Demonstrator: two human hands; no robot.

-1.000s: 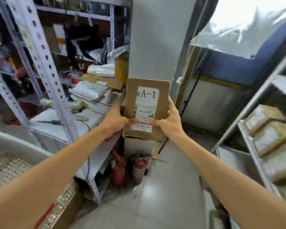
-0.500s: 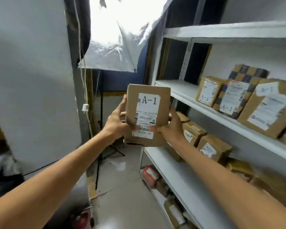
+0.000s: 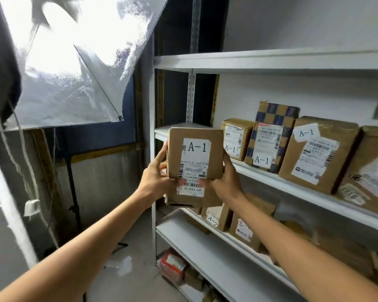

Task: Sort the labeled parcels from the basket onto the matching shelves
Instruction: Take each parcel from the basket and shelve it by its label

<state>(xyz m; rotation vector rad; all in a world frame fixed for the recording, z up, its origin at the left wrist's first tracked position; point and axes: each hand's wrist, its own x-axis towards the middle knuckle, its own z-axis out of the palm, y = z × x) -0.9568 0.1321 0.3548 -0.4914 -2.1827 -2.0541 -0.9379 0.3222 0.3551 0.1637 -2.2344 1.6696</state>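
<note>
1. Parcel [image 3: 195,158]: brown carton, label "A-1", held upright in the air, just left of the shelf [image 3: 292,188] carrying other A-1 cartons [image 3: 264,138].
2. Left hand [image 3: 155,177]: fingers grasp the parcel's left edge.
3. Right hand [image 3: 225,182]: fingers grasp the parcel's right edge, thumb on the label.
4. Lower shelf [image 3: 205,243]: cartons marked "A-2" [image 3: 216,216].
</note>
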